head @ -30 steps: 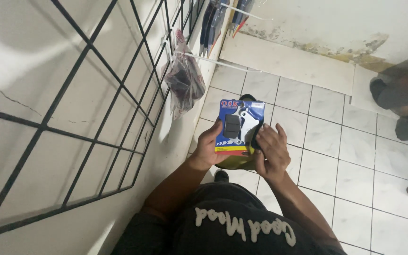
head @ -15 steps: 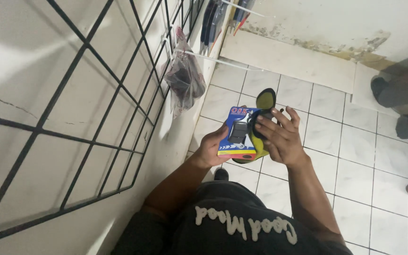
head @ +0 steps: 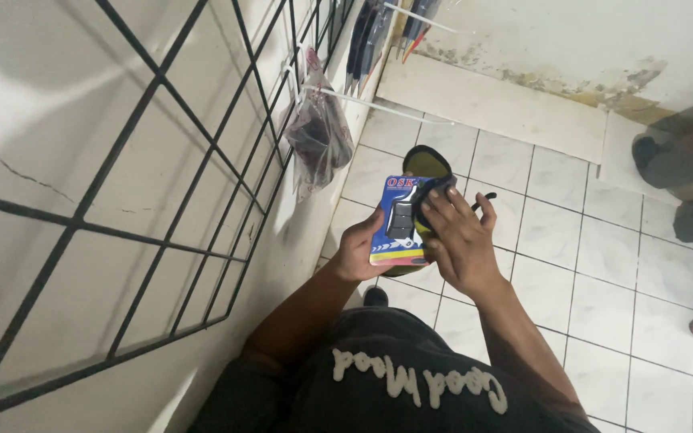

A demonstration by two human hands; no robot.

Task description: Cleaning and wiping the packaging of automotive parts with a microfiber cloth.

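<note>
Left hand (head: 360, 250) pinches a blue blister pack (head: 399, 221); right hand (head: 457, 240) hides its edge, grip seemingly closed on it.

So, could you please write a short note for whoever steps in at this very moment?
Left hand: grips the blue carded package from its left edge.
Right hand: fingers laid over the package's right side, along with a yellow-and-black piece behind it.
Nearby: black wire grid on the wall, a bagged item hanging from it.
Package is off the grid, in hand; not hung anywhere.
</note>
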